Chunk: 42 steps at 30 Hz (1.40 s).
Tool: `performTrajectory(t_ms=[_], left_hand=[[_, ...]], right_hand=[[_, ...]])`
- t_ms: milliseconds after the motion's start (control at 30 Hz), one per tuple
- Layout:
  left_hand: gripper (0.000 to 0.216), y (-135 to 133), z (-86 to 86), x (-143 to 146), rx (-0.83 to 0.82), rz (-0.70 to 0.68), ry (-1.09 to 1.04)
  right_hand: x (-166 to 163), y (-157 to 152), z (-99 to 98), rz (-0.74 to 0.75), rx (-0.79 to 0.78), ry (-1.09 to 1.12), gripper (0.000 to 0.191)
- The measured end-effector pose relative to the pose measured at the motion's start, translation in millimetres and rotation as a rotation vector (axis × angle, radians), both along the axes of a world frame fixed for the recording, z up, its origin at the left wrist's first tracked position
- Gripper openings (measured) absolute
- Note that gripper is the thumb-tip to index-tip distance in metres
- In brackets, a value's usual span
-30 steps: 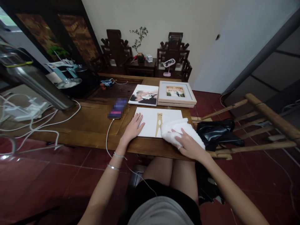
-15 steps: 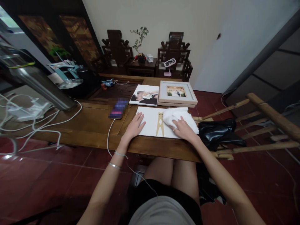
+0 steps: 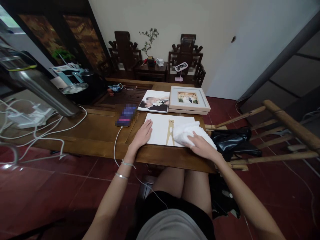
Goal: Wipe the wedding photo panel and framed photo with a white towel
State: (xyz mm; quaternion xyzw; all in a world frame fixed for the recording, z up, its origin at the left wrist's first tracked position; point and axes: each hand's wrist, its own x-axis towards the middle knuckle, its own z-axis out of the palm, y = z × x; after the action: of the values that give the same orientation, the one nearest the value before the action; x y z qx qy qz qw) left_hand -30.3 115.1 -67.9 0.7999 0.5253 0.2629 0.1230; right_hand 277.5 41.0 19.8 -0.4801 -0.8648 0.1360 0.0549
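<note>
Your left hand (image 3: pixel 143 134): open on white board (image 3: pixel 158 130), gripping nothing. Your right hand (image 3: pixel 203 147): over white cloth (image 3: pixel 184 131), grip unclear; wiping apparently unfinished.

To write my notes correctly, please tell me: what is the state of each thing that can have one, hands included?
White panel: lying flat, partly covered
White cloth: bunched, on the panel
Left hand: flat on the panel
Right hand: on the cloth, index finger extended
Phone: screen lit, cable connected
Picture frame: lying face up
Photo print: lying face up
Mirror: upright on its stand
</note>
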Motion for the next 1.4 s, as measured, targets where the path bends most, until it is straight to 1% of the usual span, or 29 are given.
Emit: performTrajectory(t_ms=[133,200,267,300,367,433,500,567,667,767,867,1100,1200,1300,1400], left_hand=[[0.052,3,-2.2,-4,-0.012,-0.027,-0.035],[0.051,3,-2.5,-5,-0.007,-0.031,-0.043],[0.051,3,-2.1,-4,0.002,-0.028,-0.049],[0.051,2,-1.7,-4,0.007,-0.025,-0.051],[0.049,3,-0.4,-4,0.018,-0.022,-0.049],[0.047,5,1.2,-5,0.029,-0.024,-0.035],[0.045,8,2.2,-7,0.031,-0.022,-0.02],[0.045,10,1.7,-8,0.019,-0.019,-0.021],[0.046,11,-1.7,-8,-0.005,-0.043,-0.065],[0.049,12,-5.4,-7,-0.017,-0.073,-0.098],[0.053,14,-6.8,-6,-0.013,-0.07,-0.089],[0.052,15,-6.3,-7,0.004,-0.065,-0.088],[0.053,15,-6.3,-7,0.007,-0.07,-0.091],[0.053,14,-6.2,-7,0.003,-0.076,-0.096],[0.052,14,-5.4,-7,-0.004,-0.07,-0.101]], right_hand=[[-20,58,-5.5,-0.176,0.054,0.077,0.034],[-36,76,-9.1,-0.286,0.098,0.132,0.035],[-53,85,-14.0,-0.346,0.142,0.163,0.032],[-60,86,-16.8,-0.343,0.161,0.165,0.031],[-70,80,-22.5,-0.266,0.189,0.155,0.027],[-73,65,-26.9,-0.152,0.206,0.131,0.026],[-71,45,-28.3,-0.039,0.177,0.089,0.027],[-65,23,-26.1,0.047,0.13,0.058,0.03],[-53,-6,-17.5,0.168,0.09,0.079,0.028],[-44,-18,-9.5,0.259,0.071,0.107,0.022],[-43,-7,-8.9,0.255,0.062,0.095,0.021],[-66,66,-17.6,0.13,0.17,0.057,0.025],[-79,87,-16.6,0.077,0.172,0.041,0.029],[-88,89,-17.5,0.033,0.185,0.006,0.035],[-91,72,-21.7,0.049,0.201,-0.031,0.04]])
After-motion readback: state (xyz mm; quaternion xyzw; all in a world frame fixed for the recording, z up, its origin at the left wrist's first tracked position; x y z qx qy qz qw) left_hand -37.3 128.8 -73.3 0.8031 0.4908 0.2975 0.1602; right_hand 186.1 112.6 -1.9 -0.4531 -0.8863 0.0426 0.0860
